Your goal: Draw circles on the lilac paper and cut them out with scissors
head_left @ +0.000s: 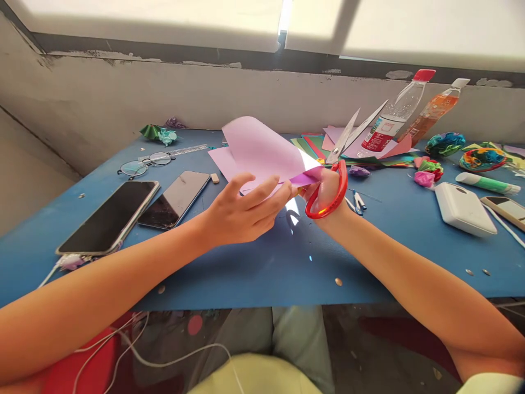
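From the head view, my left grip (250,210) has its fingers fanned along the lower edge of a smooth lilac paper (258,145); its thumb is hidden, so I cannot tell whether it clamps the sheet. My right grip (329,189) is closed on the paper's right-hand end, where the sheet narrows into a fold; the rest bows upward in a soft curl above and between both grips. Scissors (336,152) hang on the right grip, their glossy red handle looped around it, the bare metal blades parted and pointing up and to the right. Behind the right grip I see flat coloured sheets (314,146) and two ribbed plastic bottles, a clear bottle (396,117) with a red cap and an orange-filled bottle (435,115) with a white one. Well to its right sit crinkled paper rosettes (445,145) and a rounded white plastic block (465,208). To the left of my left grip, two glassy slabs, a dark phone (110,219) and a slimmer phone (176,200), lie near thin-rimmed glasses (141,166). Below both grips, the blue bench (254,279) shows small round metal studs (338,282).
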`<action>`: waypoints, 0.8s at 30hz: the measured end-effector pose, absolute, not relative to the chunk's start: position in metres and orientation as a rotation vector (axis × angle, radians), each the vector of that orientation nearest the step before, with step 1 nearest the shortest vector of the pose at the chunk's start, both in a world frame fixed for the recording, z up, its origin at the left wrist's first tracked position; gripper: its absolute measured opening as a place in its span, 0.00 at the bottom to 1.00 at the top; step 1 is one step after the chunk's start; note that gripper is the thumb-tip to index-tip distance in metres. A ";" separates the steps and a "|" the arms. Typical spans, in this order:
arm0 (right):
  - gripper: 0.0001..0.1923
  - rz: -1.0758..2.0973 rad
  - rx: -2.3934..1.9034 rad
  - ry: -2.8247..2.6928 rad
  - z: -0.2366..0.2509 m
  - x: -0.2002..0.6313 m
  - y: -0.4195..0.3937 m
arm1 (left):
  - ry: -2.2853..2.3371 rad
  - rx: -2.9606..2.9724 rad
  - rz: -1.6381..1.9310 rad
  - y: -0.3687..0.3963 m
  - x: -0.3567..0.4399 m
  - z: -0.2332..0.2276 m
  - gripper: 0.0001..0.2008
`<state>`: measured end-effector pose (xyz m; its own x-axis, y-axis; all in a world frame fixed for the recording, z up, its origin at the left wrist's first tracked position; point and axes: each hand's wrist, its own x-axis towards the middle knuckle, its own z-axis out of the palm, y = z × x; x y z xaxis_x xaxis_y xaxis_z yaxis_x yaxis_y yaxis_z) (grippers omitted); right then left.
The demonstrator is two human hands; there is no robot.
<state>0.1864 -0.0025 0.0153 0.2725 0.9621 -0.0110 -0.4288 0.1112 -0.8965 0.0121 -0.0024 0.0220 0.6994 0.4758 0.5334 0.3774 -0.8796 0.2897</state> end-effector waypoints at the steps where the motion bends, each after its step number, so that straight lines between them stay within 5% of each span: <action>1: 0.07 1.137 -0.958 -0.696 0.016 0.186 -0.003 | 0.736 2.750 0.924 -0.003 0.012 0.022 0.11; 15: 0.07 1.255 -0.789 -1.014 0.018 0.170 -0.028 | 1.521 2.989 0.991 0.003 0.004 0.013 0.14; 18: 0.16 1.412 -0.787 -1.113 0.022 0.167 -0.029 | 1.467 2.587 1.239 0.019 -0.008 0.020 0.06; 24: 0.31 1.584 -0.805 -1.263 0.021 0.170 -0.024 | 1.073 1.426 1.638 0.049 -0.022 0.036 0.14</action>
<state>0.1705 -0.0243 0.0211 -0.3572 0.9325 0.0533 -0.2595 -0.0443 -0.9647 -0.0219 0.0490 0.0356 -0.1453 0.9025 0.4055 0.0115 -0.4083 0.9128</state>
